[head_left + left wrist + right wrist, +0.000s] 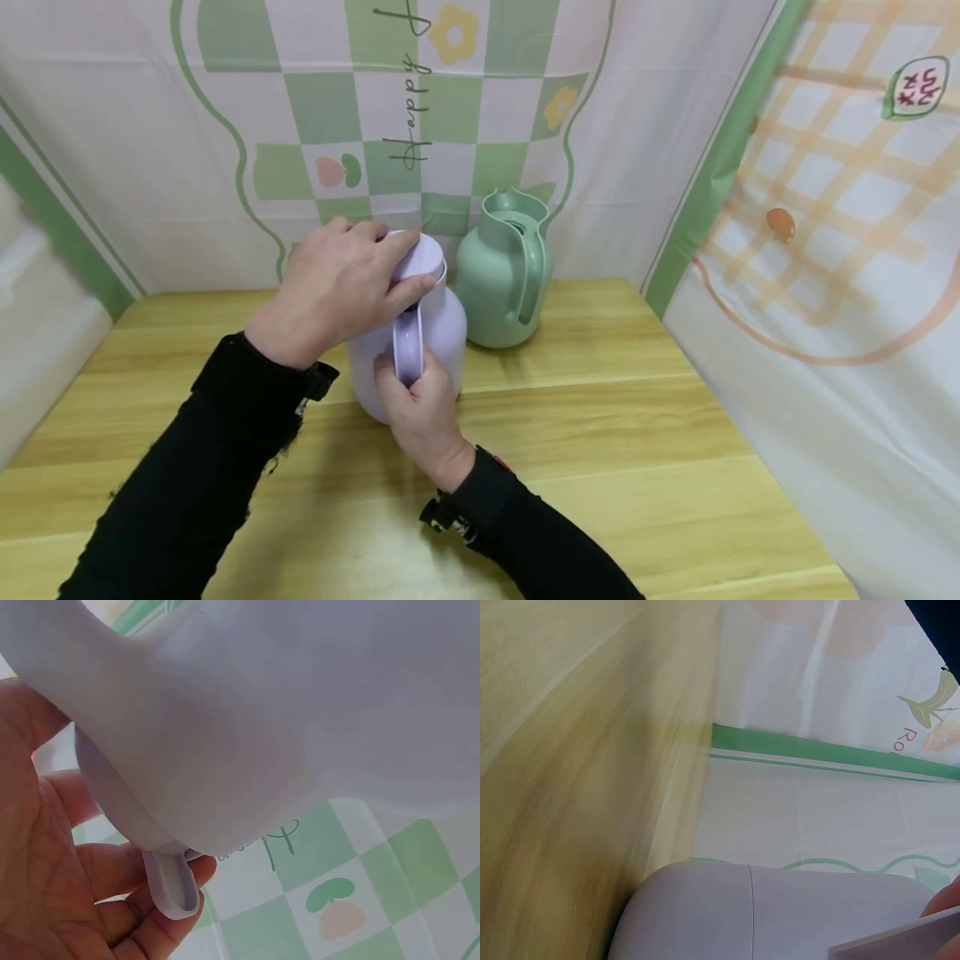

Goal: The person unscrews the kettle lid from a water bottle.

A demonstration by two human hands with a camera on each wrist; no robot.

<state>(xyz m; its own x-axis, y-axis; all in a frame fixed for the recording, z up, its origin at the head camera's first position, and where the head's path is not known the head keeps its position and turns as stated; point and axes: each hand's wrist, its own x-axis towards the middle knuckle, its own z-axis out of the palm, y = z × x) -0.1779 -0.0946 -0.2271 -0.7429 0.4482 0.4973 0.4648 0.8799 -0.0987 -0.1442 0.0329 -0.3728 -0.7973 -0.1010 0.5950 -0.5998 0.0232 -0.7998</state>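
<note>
A lavender thermos jug (448, 333) stands upright on the wooden table, its handle towards me. My left hand (330, 287) grips the round lid (423, 255) on top from above, thumb on the near side. In the left wrist view, its fingers curl round the lid's edge by a small looped tab (174, 889). My right hand (427, 421) holds the lower part of the jug's handle (408, 346). In the right wrist view the jug's side shows, with the fingers only at the right edge. Behind and to the right stands a green jug (495, 292), its top uncovered.
The wooden table (637, 450) reaches back to a hanging cloth (322, 108) with a green check print. Another printed cloth (840, 275) hangs along the right side, and a pale cloth (30, 308) along the left. The green jug is close beside the lavender one.
</note>
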